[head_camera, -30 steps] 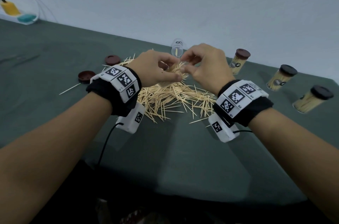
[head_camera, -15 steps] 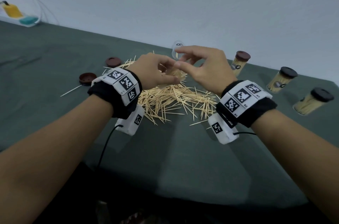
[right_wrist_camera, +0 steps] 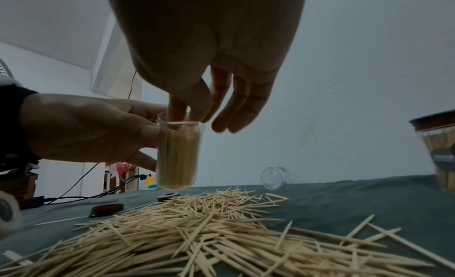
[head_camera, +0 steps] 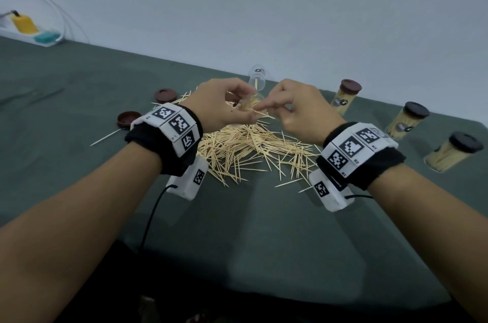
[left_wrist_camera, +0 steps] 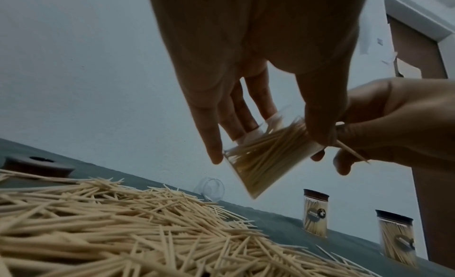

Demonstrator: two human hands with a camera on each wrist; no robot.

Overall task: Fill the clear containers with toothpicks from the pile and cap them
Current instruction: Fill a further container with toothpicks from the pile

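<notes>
Grey-green cloth covers the table (head_camera: 79,100). Above the toothpick pile (head_camera: 245,148), the left hand (head_camera: 219,104) grips a clear container (right_wrist_camera: 177,156) packed with toothpicks. The right hand (head_camera: 303,108) pinches a toothpick (left_wrist_camera: 352,151) at its open mouth. Beyond the pile lies an empty container (head_camera: 257,79); right of it stand three capped containers (head_camera: 343,100); two loose caps (head_camera: 165,95) lie left.

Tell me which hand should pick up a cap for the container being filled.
The right hand, probably. The left hand grips the open container of toothpicks, so it is occupied. The right hand's fingers only reach into its mouth. However, both loose caps lie on the left side.
</notes>
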